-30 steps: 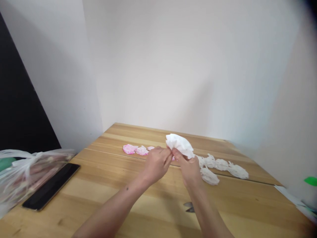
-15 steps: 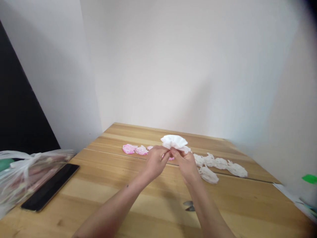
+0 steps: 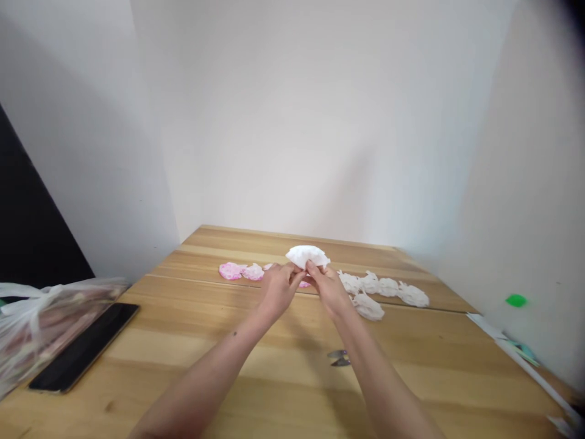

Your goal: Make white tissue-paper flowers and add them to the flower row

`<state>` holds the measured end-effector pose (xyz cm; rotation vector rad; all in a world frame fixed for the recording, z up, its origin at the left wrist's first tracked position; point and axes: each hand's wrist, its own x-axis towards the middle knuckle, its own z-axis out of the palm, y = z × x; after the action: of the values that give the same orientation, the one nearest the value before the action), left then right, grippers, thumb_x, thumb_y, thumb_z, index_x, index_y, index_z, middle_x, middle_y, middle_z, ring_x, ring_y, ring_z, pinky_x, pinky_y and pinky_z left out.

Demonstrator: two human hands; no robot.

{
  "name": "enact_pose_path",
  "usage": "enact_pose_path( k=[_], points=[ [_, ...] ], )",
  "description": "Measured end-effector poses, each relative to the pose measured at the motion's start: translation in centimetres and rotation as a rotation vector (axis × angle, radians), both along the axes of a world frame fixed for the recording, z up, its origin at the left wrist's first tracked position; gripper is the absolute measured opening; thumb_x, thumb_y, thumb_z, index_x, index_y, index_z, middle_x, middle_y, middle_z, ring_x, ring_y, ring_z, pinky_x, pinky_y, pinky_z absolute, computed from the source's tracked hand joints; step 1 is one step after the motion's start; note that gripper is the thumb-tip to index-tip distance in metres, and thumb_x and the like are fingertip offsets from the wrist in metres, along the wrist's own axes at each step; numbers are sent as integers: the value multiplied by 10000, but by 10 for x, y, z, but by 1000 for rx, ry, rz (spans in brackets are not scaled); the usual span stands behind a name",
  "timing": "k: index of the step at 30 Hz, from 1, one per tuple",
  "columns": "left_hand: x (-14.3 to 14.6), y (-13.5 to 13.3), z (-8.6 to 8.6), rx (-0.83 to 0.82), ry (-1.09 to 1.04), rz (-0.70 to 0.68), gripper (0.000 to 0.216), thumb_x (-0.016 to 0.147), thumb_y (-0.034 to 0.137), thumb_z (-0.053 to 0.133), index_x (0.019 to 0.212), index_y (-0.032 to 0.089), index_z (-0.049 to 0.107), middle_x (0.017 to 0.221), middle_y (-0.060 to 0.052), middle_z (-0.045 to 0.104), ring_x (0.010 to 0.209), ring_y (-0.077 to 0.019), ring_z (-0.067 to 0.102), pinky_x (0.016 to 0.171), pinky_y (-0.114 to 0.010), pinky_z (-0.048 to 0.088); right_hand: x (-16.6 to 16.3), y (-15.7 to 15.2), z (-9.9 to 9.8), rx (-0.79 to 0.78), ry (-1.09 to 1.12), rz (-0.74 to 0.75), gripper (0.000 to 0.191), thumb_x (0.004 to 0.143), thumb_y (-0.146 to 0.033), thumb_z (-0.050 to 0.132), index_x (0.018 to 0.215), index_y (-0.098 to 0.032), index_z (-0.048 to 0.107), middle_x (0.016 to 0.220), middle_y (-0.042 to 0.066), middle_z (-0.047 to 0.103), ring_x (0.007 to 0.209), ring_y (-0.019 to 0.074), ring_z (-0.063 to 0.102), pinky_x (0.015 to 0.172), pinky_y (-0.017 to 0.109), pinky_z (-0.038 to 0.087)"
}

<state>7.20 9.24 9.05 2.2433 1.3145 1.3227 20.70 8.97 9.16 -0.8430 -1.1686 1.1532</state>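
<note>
Both hands are raised over the far half of the table, close together. They pinch a gathered, fan-shaped piece of white tissue (image 3: 307,255) at its lower edge. My left hand (image 3: 280,285) has its thumb and fingers closed at the base. My right hand (image 3: 328,286) presses its thumb on the front of the tissue. Behind the hands lie pink-and-white crumpled tissue flowers (image 3: 231,271), partly hidden. Several white crumpled tissue flowers (image 3: 388,287) lie to the right. Small metal snips (image 3: 339,358) rest beside my right forearm, which covers part of them.
A black phone or tablet (image 3: 85,347) lies flat on the wooden table (image 3: 192,360) at the left. Next to it is a clear plastic bag (image 3: 50,329) with pinkish contents. White strips (image 3: 525,360) line the right edge. A wall stands behind.
The white tissue has turned and looks narrower, and the right thumb now lies over its front. The whole view has shifted a little, so the table things appear further left.
</note>
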Motion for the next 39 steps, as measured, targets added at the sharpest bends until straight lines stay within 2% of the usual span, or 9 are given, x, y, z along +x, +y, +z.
enact_pose_path(
  k=[6, 12, 17, 20, 23, 25, 30, 36, 39],
  points=[
    [-7, -9, -9, -152, -192, -177, 151, 822, 311, 592, 833, 171, 648, 754, -32, 712, 679, -157, 630, 640, -243, 420, -4, -5, -5, 8, 36, -67, 393, 692, -492, 720, 902, -164, 667, 737, 29, 682, 670, 158, 606, 608, 263, 471],
    [-19, -6, -14, -329, -485, -312, 226, 814, 348, 534, 732, 147, 597, 682, -19, 627, 631, -126, 552, 629, -236, 412, -11, -16, -2, 6, 53, -82, 373, 660, -498, 745, 808, -173, 635, 612, -8, 605, 520, 106, 511, 487, 225, 392],
    [-19, -7, -23, -529, -668, -469, 224, 762, 357, 555, 723, 140, 598, 660, -9, 597, 565, -99, 489, 578, -229, 386, -13, -24, -6, -12, 38, -34, 350, 639, -454, 776, 801, -184, 625, 601, -26, 564, 499, 87, 462, 462, 214, 361],
    [-17, -10, -29, -606, -725, -481, 166, 715, 307, 593, 719, 142, 578, 632, 7, 568, 548, -90, 472, 558, -221, 372, -13, -25, -11, -19, 42, 13, 342, 646, -434, 778, 838, -200, 617, 633, -38, 554, 509, 77, 464, 473, 205, 375],
    [-15, -11, -35, -594, -734, -405, 179, 706, 299, 615, 781, 139, 584, 637, 13, 556, 562, -92, 470, 550, -214, 370, -12, -22, -17, -23, 51, 38, 338, 662, -413, 772, 869, -210, 600, 695, -38, 570, 515, 65, 469, 471, 192, 379],
    [-14, -11, -39, -531, -723, -365, 251, 727, 314, 618, 905, 138, 603, 745, -16, 613, 639, -110, 517, 592, -219, 403, -13, -18, -19, -23, 56, 42, 342, 667, -399, 770, 892, -214, 590, 717, -36, 578, 515, 61, 474, 469, 186, 385],
    [-12, -6, -42, -471, -652, -489, 395, 782, 433, 606, 1030, 128, 635, 985, -99, 691, 910, -197, 616, 826, -296, 468, -18, -10, -14, -7, 61, -3, 566, 657, -364, 771, 1160, -250, 537, 689, -54, 575, 515, 68, 492, 490, 184, 429],
    [-4, 1, -34, -463, -768, -516, 464, 722, 457, 684, 1052, 131, 667, 1027, -107, 709, 935, -233, 650, 854, -337, 493, -22, -10, -5, 19, 31, -112, 806, 676, -358, 736, 1390, -259, 376, 579, -96, 475, 440, 61, 390, 394, 176, 322],
    [-1, 3, -30, -517, -825, -551, 479, 676, 469, 719, 1005, 123, 691, 980, -107, 725, 914, -239, 662, 835, -340, 507, -21, -11, -4, 13, -6, -153, 897, 661, -338, 734, 1442, -242, 304, 558, -100, 455, 465, 78, 419, 425, 188, 354]
  ],
)
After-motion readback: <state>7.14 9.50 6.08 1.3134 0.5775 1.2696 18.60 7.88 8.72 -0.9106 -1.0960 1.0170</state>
